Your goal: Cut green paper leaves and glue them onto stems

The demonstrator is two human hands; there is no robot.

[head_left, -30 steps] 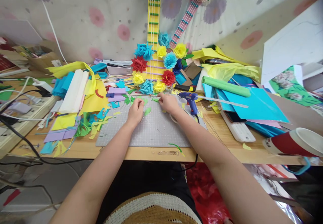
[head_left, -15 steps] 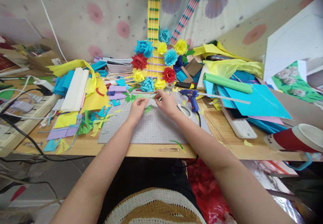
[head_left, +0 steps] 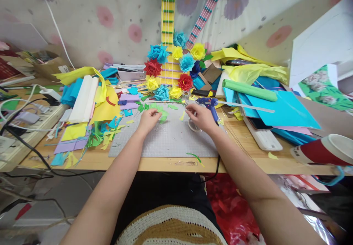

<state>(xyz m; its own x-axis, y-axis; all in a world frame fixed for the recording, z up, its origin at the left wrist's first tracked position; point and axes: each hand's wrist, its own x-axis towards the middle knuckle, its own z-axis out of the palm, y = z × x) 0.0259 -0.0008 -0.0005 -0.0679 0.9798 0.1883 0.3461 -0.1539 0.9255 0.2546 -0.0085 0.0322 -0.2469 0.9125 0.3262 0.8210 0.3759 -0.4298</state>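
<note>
My left hand (head_left: 149, 120) is over the grey cutting mat (head_left: 165, 144), fingers pinched on a green paper leaf (head_left: 163, 117) that sticks out to the right of the fingertips. To the right, my right hand (head_left: 202, 117) hovers with thumb and fingers drawn together; whatever may be between them is too small to make out. A yellow paper scrap (head_left: 182, 116) is just left of its fingertips. Partly hidden under that hand is a white ring-shaped thing (head_left: 193, 127). The blue glue gun (head_left: 209, 102) is right behind it. More cut green leaves (head_left: 142, 107) lie beyond my left hand.
A yellow paper guitar (head_left: 167, 35) with paper flowers stands at the back beside a pink one (head_left: 202, 18). Crepe paper rolls (head_left: 82, 98) and scraps crowd the left. Blue sheets (head_left: 286, 109), a green roll (head_left: 249, 89) and a red-white cup (head_left: 322, 150) occupy the right.
My right hand has moved right, away from my left hand, and now covers part of the glue gun and the white ring. The green leaf now shows at my left fingertips.
</note>
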